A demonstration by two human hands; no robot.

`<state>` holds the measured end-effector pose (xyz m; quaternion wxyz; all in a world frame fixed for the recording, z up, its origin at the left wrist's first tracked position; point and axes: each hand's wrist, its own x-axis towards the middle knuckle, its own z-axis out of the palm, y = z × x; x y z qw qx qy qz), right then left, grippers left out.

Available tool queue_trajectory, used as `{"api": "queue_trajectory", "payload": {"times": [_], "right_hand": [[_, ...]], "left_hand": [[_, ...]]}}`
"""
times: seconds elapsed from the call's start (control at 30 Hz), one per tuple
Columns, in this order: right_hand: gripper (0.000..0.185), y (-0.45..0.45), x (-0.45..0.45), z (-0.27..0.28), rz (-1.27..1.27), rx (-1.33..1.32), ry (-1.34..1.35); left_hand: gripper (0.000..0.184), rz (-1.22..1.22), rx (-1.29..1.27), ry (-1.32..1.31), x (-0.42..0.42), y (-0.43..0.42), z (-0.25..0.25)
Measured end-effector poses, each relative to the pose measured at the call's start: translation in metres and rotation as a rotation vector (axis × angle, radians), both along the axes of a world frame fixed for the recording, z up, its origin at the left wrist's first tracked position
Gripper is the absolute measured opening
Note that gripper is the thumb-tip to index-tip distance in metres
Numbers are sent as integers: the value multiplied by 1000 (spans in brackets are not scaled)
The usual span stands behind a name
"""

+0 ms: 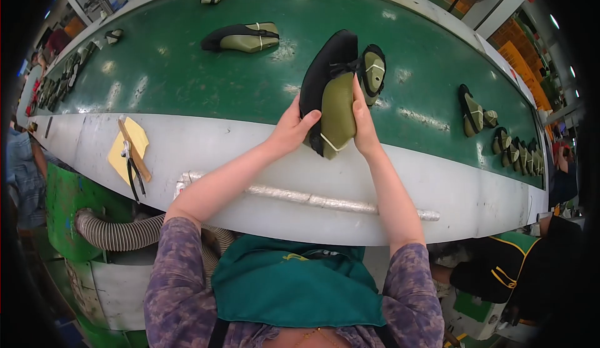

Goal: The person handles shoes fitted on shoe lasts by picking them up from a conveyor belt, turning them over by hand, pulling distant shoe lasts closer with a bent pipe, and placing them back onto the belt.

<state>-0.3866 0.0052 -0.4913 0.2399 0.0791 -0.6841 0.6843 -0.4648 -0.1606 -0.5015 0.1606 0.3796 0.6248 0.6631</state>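
Note:
A black shoe [322, 66] fitted on an olive-green shoe last [338, 110] is held up over the near edge of the green belt, its toe pointing away from me. My left hand [294, 127] grips the heel end from the left, thumb across its side. On the right, my right hand [364, 121] is closed against the last, fingers reaching up near the black strap. A light band crosses the last near the heel. Just behind the held shoe, another shoe on a last [374, 73] rests on the belt.
Across the green belt [169, 54] lie more lasted shoes, one [244, 37] behind, several [515, 153] at right. The white ledge [300, 166] carries pliers [129, 160], a wooden stick [135, 150], yellow paper [119, 154] and a foil-wrapped rod [312, 199]. People stand at both sides.

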Motion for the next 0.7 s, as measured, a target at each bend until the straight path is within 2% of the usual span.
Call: {"api": "queue_trajectory", "payload": {"times": [0.07,0.17,0.27,0.37,0.4,0.5,0.57,0.63,0.7], "right_hand": [[81,2,-2,-10,12,14,-48],[78,5,-4,-20,71,12,-83],[77,2,-1,-9,111,48,-67],[78,2,-5,-8,67,136,22],[78,1,-6,-8,41,167,61],[78,-2,-6,-6,30,199,25],[78,-1,-8,-12,43,272,-6],[78,-2,-10,-17,42,343,-23],[77,-4,-10,-18,53,400,-39]], "left_hand": [[68,46,-6,112,-6,-4,-1],[69,17,-36,345,-13,-7,7],[61,36,35,227,-4,-6,11],[53,136,-2,-48,-7,2,8],[55,152,-15,-244,-4,6,15],[62,-91,78,-891,-18,5,8],[60,-178,138,-1024,-27,1,3],[58,-122,173,-1166,-33,2,0],[57,-137,150,-1109,-36,1,-6]]}}
